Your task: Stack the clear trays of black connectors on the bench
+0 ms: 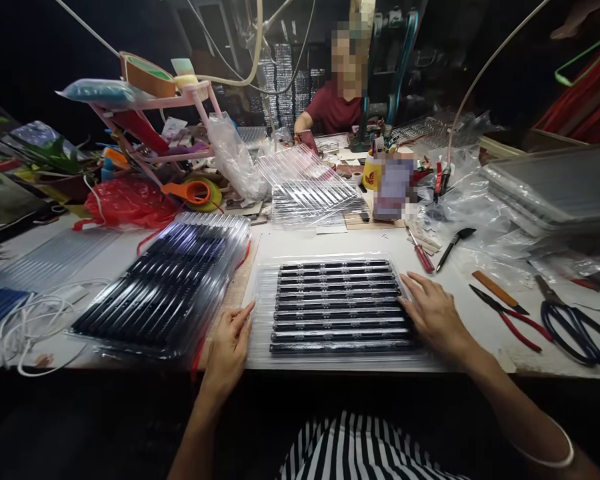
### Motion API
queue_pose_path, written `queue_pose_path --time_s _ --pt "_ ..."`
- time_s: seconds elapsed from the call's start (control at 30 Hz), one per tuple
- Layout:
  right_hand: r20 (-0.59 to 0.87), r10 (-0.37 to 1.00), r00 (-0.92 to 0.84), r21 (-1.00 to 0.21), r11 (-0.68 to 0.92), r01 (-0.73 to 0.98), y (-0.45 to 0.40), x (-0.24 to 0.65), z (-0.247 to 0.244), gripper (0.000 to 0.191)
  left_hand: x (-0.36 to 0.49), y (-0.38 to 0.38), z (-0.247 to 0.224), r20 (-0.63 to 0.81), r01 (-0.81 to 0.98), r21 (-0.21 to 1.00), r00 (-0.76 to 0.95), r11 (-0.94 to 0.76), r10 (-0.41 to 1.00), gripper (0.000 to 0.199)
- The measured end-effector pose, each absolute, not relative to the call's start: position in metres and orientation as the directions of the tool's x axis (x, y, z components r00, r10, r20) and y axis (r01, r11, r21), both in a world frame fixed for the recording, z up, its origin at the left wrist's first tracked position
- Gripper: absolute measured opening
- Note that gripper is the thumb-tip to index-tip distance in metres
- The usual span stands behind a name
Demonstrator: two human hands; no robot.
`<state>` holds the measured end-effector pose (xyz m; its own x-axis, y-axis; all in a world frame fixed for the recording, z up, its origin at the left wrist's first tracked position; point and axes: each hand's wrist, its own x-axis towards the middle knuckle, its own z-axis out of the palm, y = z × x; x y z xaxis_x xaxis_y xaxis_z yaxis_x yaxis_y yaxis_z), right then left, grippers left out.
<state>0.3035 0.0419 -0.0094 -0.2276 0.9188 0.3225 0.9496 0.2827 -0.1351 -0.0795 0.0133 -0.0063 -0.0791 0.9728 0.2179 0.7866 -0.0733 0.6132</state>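
Observation:
A clear plastic tray [263, 313] lies flat near the table's front edge, with several dark strips [337, 307] in parallel rows inside it. At its left edge, my left hand [235, 333] has its thumb and fingers closed on the rim. My right hand [433, 310] rests over the right edge, fingers spread, touching the tray and the ends of the strips. To the left, a stack of filled trays [155, 287] holds more dark strips.
Pliers [513, 317], scissors [573, 327], a screwdriver [423, 257] and a black pen-like tool [453, 250] lie right. A white cable [25, 333] is coiled left. Behind are clear trays [310, 187]; a person [337, 110] sits opposite.

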Motion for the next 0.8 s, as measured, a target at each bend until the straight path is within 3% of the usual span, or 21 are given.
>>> queue_pose_path --time_s 0.13,0.27,0.5,0.67,0.8 --pt "0.351 0.930 -0.112 -0.263 0.212 0.941 0.026 0.311 -0.021 0.041 -0.051 0.041 0.015 0.270 0.936 0.276 0.144 -0.220 0.952 0.040" --pt "0.367 0.926 -0.088 -0.331 0.219 0.918 0.036 0.296 -0.022 0.041 -0.008 0.090 0.027 0.197 0.897 0.143 0.388 -0.418 0.900 0.038" --pt "0.380 0.925 -0.032 -0.403 0.197 0.894 0.039 0.285 -0.024 0.043 0.026 0.141 0.013 0.093 0.891 0.077 0.440 -0.447 0.893 0.030" --pt "0.370 0.928 -0.035 -0.424 0.203 0.883 0.040 0.286 -0.024 0.042 0.025 0.150 0.009 0.084 0.873 0.139 0.461 -0.468 0.883 0.033" --pt "0.372 0.928 -0.030 -0.438 0.204 0.876 0.032 0.297 -0.026 0.045 -0.006 0.128 0.019 0.167 0.864 0.214 0.428 -0.457 0.888 0.039"
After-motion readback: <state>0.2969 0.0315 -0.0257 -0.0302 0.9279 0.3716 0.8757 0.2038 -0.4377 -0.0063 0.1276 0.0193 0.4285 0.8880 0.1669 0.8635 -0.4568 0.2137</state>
